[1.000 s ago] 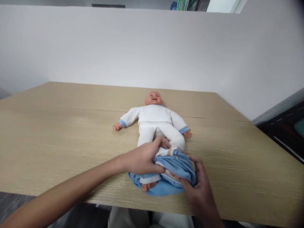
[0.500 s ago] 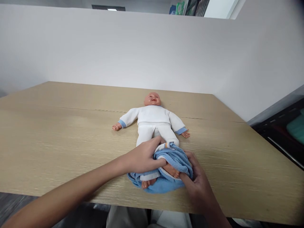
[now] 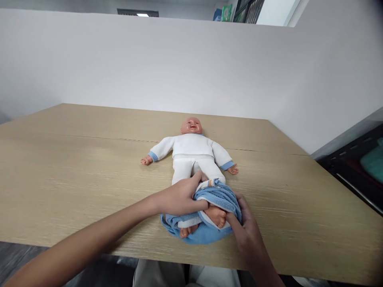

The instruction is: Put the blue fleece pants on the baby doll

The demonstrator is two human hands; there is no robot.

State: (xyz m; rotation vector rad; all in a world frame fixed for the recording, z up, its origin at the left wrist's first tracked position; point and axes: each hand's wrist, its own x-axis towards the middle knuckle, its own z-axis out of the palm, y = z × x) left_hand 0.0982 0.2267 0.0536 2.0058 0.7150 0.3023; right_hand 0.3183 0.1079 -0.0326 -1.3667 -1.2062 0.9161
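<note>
Pale wood-grain table (image 3: 98, 171): plastic doll in white clothing (image 3: 193, 145) face-up on it. Blue white-trimmed terry garment (image 3: 218, 196) bunched at its lower end. Left hand (image 3: 181, 197), right hand (image 3: 248, 231) both grasping garment. Bare plastic foot (image 3: 218, 215), mostly covered second ago, now out: looks through opening.

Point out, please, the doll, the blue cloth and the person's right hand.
Doll (image 3: 193, 146): head camera view, on its chest.
Blue cloth (image 3: 220, 197): head camera view, on its gathered upper folds.
Right hand (image 3: 250, 231): head camera view, near the thumb's base.
</note>
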